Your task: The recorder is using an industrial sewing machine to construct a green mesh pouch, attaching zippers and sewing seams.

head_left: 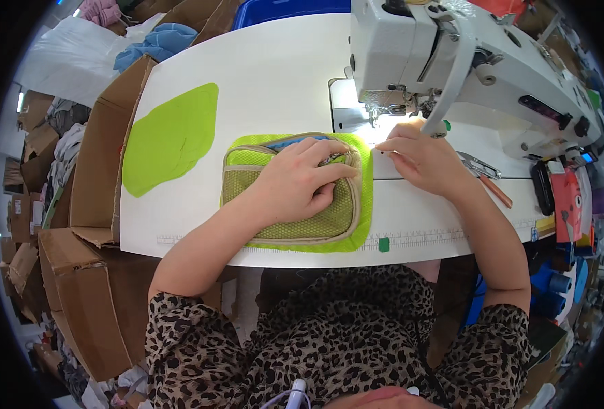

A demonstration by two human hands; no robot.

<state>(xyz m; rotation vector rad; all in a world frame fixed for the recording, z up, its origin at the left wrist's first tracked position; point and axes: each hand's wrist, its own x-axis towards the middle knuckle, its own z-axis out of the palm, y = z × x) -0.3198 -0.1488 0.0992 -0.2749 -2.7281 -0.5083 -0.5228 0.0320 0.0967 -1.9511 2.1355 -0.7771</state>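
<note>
A lime-green mesh pouch (295,228) with beige binding lies flat on the white table (268,75), with a strip of blue showing at its top edge. Across its upper right part rests my left hand (295,178), fingers stretched and apart toward the bound edge, thumb bent under. Just right of the pouch, my right hand (421,158) is closed in a pinch below the lit needle area of the white sewing machine (411,54). A tiny dark speck shows at its fingertips; what it holds is too small to make out.
Lime-green fabric pieces (172,143) lie stacked at the left. Metal snips (479,165) and an orange-handled tool (497,192) sit right of my right hand, near a black case (542,189). A printed ruler (424,240) runs along the front edge. Cardboard boxes (94,300) stand left.
</note>
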